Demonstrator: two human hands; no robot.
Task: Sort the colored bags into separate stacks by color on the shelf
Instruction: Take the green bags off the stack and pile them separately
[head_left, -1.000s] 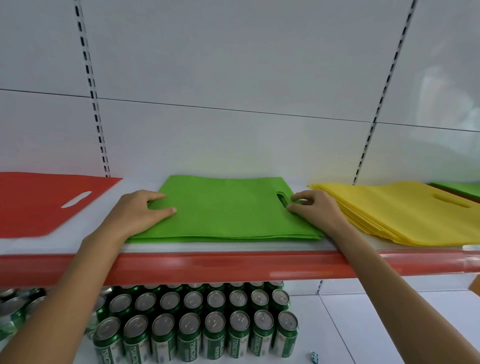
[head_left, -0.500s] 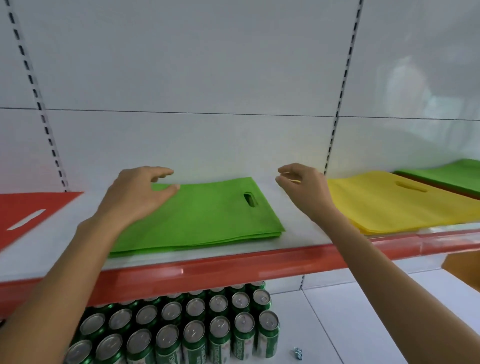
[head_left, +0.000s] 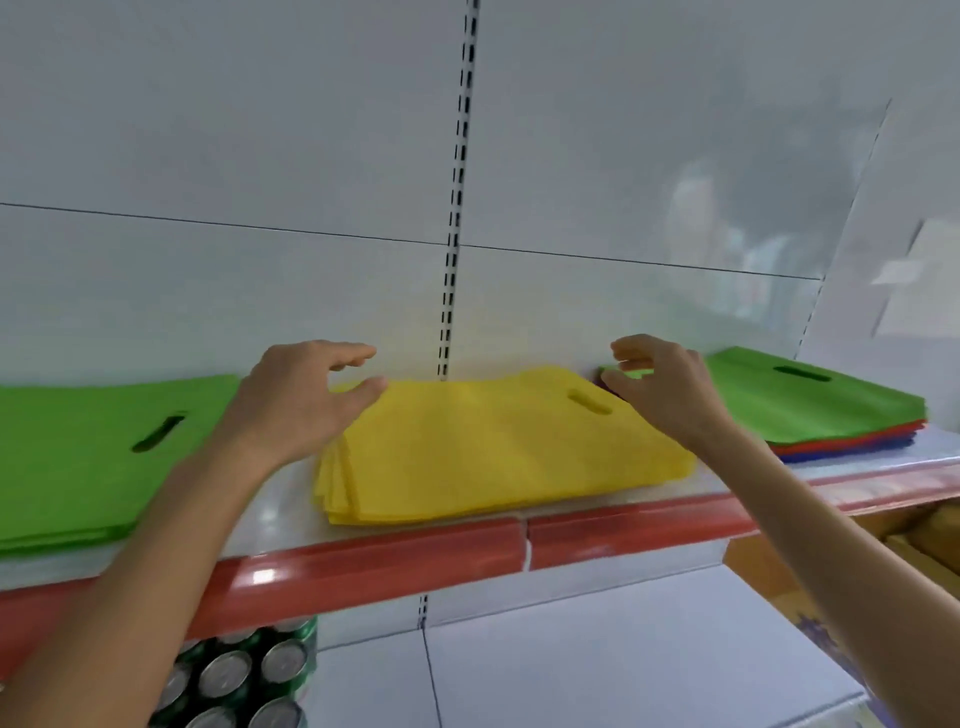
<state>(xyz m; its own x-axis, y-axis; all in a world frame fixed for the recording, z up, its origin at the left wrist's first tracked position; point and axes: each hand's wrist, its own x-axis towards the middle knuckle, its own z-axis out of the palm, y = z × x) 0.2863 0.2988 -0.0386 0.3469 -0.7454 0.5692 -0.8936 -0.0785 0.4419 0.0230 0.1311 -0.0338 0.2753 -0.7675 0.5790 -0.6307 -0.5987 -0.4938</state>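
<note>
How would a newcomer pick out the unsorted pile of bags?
Follow the red-edged shelf to its right end, past the yellow stack. The mixed pile lies there. Only it shows red and blue layers under a green top bag.

Head view facing shelf (head_left: 623, 530), seemingly close

Green drink cans (head_left: 244, 675) stand bottom left; a cardboard box (head_left: 930, 527) sits right.

Three stacks of bags: a green stack (head_left: 78, 452), a yellow stack (head_left: 493, 452), a mixed stack (head_left: 831, 410); one left hand (head_left: 291, 405), one right hand (head_left: 670, 395); at least five cans (head_left: 226, 673)
</note>
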